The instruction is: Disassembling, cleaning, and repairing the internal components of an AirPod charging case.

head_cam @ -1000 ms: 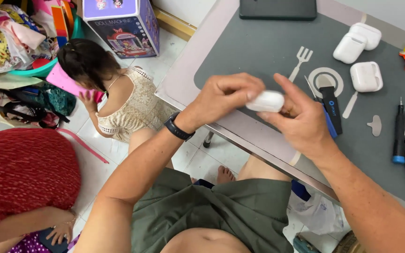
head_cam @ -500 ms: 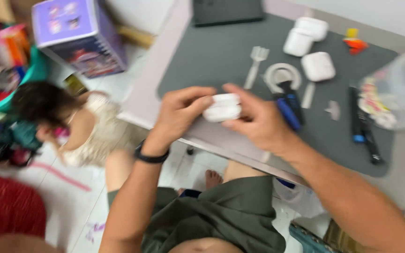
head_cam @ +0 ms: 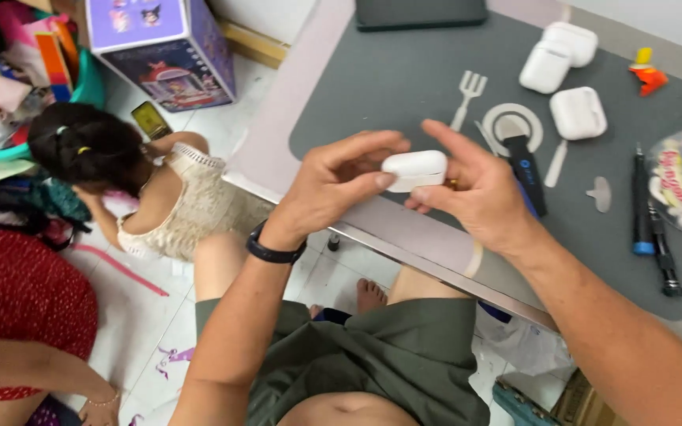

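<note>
We hold a small white case [head_cam: 414, 170] between both hands: our left hand [head_cam: 339, 185] and right hand [head_cam: 475, 189] each close a grip on it, above the table [head_cam: 294, 134] edge. Beyond the grip lies a white plastic fork [head_cam: 467, 96].

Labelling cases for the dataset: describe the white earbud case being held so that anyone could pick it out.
Start at the grey rubber mat on the table. At its near edge, the left hand and right hand pinch a small rounded white plastic case between them. Unlike the three similar white cases lying on the mat's far side, it is held in the air.
</note>
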